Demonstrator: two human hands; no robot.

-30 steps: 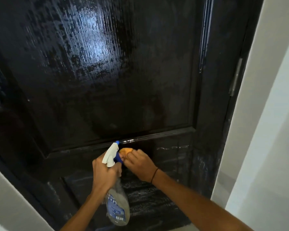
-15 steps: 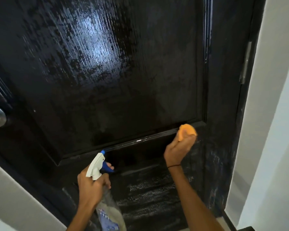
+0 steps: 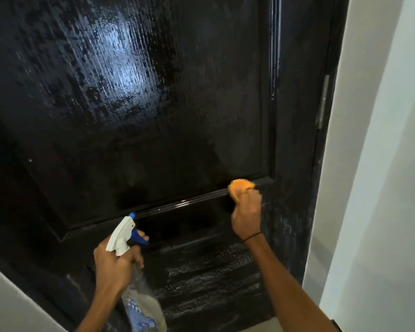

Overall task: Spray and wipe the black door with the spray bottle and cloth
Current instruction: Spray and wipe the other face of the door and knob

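Right hand (image 3: 246, 215) is gripping the bunched cloth (image 3: 240, 185) at its fingertips, pressing it onto the moulding ledge of the door (image 3: 153, 116), likely to clear the groove. Left hand (image 3: 115, 268) is clamping the bottle (image 3: 139, 305) by the neck, finger on trigger, nozzle aiming above it at the door, ready for spraying.

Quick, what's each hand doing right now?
Left hand: closed, holding the spray bottle.
Right hand: closed, holding the orange cloth against the door.
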